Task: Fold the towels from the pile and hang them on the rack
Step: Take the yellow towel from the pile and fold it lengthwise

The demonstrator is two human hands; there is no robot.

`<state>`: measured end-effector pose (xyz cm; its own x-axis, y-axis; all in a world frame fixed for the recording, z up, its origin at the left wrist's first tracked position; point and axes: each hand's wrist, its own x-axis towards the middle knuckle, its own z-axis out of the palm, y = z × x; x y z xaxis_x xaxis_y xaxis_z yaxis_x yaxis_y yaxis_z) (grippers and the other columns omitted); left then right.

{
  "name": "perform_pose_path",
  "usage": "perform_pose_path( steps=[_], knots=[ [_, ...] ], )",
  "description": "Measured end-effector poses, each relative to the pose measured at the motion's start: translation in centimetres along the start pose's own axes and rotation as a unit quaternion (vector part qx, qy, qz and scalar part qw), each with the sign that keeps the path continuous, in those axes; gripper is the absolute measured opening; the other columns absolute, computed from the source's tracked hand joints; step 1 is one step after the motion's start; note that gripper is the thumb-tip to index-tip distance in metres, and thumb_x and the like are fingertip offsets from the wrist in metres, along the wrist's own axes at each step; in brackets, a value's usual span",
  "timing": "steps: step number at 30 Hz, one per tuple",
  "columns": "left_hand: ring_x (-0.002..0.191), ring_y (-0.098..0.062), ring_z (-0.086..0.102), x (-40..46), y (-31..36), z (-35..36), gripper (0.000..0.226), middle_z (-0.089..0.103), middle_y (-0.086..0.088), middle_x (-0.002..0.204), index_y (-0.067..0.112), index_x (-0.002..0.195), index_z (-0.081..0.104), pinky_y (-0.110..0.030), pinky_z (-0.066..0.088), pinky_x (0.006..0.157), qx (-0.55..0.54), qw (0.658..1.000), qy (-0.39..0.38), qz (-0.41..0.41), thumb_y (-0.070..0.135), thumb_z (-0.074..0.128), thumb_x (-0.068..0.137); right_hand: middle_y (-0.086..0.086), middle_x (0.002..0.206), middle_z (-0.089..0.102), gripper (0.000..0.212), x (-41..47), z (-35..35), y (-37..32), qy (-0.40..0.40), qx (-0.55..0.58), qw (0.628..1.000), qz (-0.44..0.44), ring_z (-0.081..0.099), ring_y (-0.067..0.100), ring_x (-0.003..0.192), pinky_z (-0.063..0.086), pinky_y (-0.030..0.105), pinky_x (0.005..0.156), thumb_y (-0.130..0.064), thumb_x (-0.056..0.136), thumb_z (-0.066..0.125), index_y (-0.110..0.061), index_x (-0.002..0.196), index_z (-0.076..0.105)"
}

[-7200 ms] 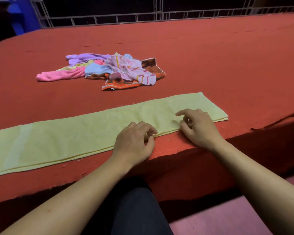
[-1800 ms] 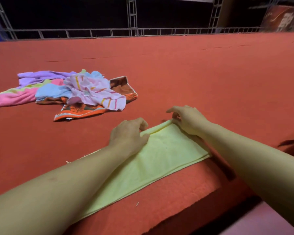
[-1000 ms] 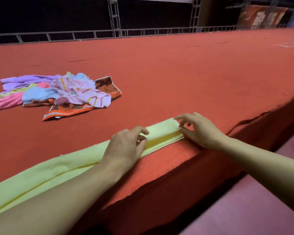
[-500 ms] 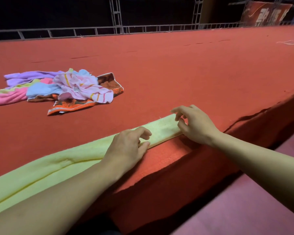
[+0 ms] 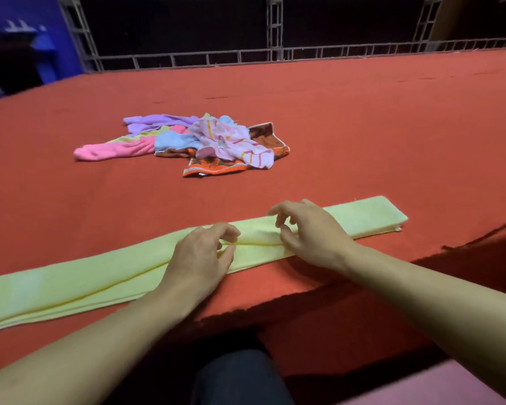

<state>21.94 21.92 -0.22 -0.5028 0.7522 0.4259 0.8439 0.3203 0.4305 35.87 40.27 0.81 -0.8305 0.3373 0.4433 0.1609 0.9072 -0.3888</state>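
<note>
- Pale yellow terry, the yellow towel (image 5: 105, 283) lies as a long narrow band along the near edge of the red carpeted platform (image 5: 362, 135), running from 8 o'clock to 3 o'clock across the view.
- Your left hand (image 5: 199, 258) rests on the band at mid-length, fingers curled and pinching a raised ridge of cloth; your right hand (image 5: 310, 229) sits just beside it toward 2 o'clock, thumb and fingertips nipping the same ridge.
- Risk: the ridge between your hands is a wrinkle. Press it flat as it stands and you will likely set a crooked crease.
- Risk: the layered edges toward 8 o'clock look uneven. Pulling from the middle could slide the layers further apart.
- Risk: the band lies near the platform lip. A drag toward 6 o'clock may tip it off the edge.
- The towel pile (image 5: 205, 141) waits well apart at 12 o'clock. No rack is visible; the metal truss railing (image 5: 275, 51) stands behind.
</note>
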Motion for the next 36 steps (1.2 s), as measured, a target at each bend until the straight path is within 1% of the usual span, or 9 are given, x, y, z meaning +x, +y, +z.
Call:
perform_pose_path(
  steps=[5, 10, 15, 18, 21, 23, 27, 32, 36],
  knots=[
    [0.086, -0.017, 0.06, -2.0, -3.9, -3.4, 0.018, 0.046, 0.021, 0.075, 0.034, 0.103, 0.064, -0.034, 0.049, 0.08, 0.049, 0.996, 0.013, -0.071, 0.028, 0.069, 0.086, -0.02, 0.093, 0.065, 0.028, 1.4, 2.8, -3.1, -0.009, -0.011, 1.0, -0.023, 0.049, 0.012, 0.087, 0.044, 0.031, 0.075, -0.021, 0.088, 0.063, -0.029, 0.115, 0.063],
    [0.104, -0.017, 0.056, -2.2, -5.5, -5.0, 0.02, 0.034, 0.028, 0.074, 0.036, 0.111, 0.062, -0.031, 0.04, 0.089, 0.089, 0.989, -0.031, -0.114, 0.038, 0.063, 0.091, -0.019, 0.096, 0.064, 0.03, 2.2, 4.0, -4.2, -0.055, -0.037, 0.997, -0.038, 0.042, 0.008, 0.084, 0.043, 0.033, 0.076, -0.027, 0.087, 0.065, -0.031, 0.116, 0.061],
    [0.098, -0.015, 0.06, -1.4, -6.4, -4.8, 0.013, 0.067, 0.02, 0.093, 0.038, 0.106, 0.062, -0.034, 0.046, 0.087, 0.062, 0.991, -0.008, -0.117, 0.035, 0.06, 0.093, -0.013, 0.098, 0.067, 0.027, 2.9, 3.8, -3.6, -0.05, -0.069, 0.996, -0.028, 0.051, 0.019, 0.089, 0.046, 0.038, 0.08, -0.019, 0.089, 0.061, -0.027, 0.115, 0.062],
    [0.091, -0.018, 0.06, -1.3, -6.2, -5.0, 0.014, 0.069, 0.016, 0.09, 0.036, 0.104, 0.063, -0.036, 0.048, 0.082, 0.019, 0.994, 0.04, -0.1, 0.029, 0.061, 0.092, -0.011, 0.093, 0.065, 0.03, 3.4, 3.2, -3.5, -0.033, -0.045, 0.998, -0.027, 0.052, 0.019, 0.085, 0.046, 0.037, 0.079, -0.007, 0.089, 0.06, -0.021, 0.116, 0.064],
    [0.084, -0.017, 0.059, -2.3, -5.9, -5.6, 0.017, 0.065, 0.02, 0.082, 0.035, 0.102, 0.064, -0.034, 0.048, 0.076, -0.004, 0.995, 0.075, -0.064, 0.025, 0.064, 0.089, -0.018, 0.086, 0.059, 0.034, 3.3, 1.8, -3.8, -0.025, 0.015, 0.999, -0.036, 0.051, 0.013, 0.083, 0.04, 0.023, 0.076, -0.004, 0.09, 0.058, -0.022, 0.119, 0.062],
    [0.082, -0.013, 0.058, -3.5, -6.1, -5.7, 0.018, 0.06, 0.027, 0.078, 0.037, 0.103, 0.064, -0.033, 0.048, 0.075, 0.0, 0.998, 0.05, -0.044, 0.027, 0.065, 0.088, -0.019, 0.085, 0.058, 0.034, 2.6, 1.1, -4.0, -0.062, 0.052, 0.996, -0.037, 0.052, 0.007, 0.08, 0.038, 0.015, 0.073, -0.005, 0.092, 0.057, -0.024, 0.12, 0.061],
    [0.088, -0.008, 0.055, -5.9, -6.5, -4.9, 0.017, 0.06, 0.027, 0.087, 0.035, 0.104, 0.064, -0.033, 0.05, 0.081, 0.034, 0.999, -0.013, 0.012, 0.029, 0.064, 0.088, -0.017, 0.087, 0.06, 0.034, 0.2, 1.3, -4.1, -0.17, 0.011, 0.985, -0.037, 0.053, 0.004, 0.08, 0.038, 0.019, 0.074, -0.009, 0.089, 0.058, -0.025, 0.119, 0.063],
    [0.083, -0.011, 0.054, -6.2, -7.0, -4.8, 0.02, 0.064, 0.02, 0.09, 0.031, 0.097, 0.065, -0.029, 0.044, 0.075, 0.072, 0.996, 0.044, 0.034, 0.036, 0.053, 0.081, -0.021, 0.093, 0.059, 0.034, -0.1, 1.6, -4.3, -0.116, 0.007, 0.991, -0.06, 0.052, 0.006, 0.09, 0.042, 0.022, 0.082, -0.017, 0.086, 0.059, -0.026, 0.119, 0.062],
    [0.078, -0.006, 0.051, -6.4, -7.1, -4.8, 0.018, 0.061, 0.023, 0.084, 0.033, 0.097, 0.065, -0.025, 0.044, 0.069, 0.061, 0.998, 0.023, 0.025, 0.024, 0.069, 0.083, -0.018, 0.091, 0.061, 0.026, 0.4, 2.4, -5.1, -0.079, 0.012, 0.995, -0.054, 0.051, 0.011, 0.088, 0.042, 0.028, 0.078, -0.016, 0.091, 0.058, -0.027, 0.114, 0.064]
  ],
)
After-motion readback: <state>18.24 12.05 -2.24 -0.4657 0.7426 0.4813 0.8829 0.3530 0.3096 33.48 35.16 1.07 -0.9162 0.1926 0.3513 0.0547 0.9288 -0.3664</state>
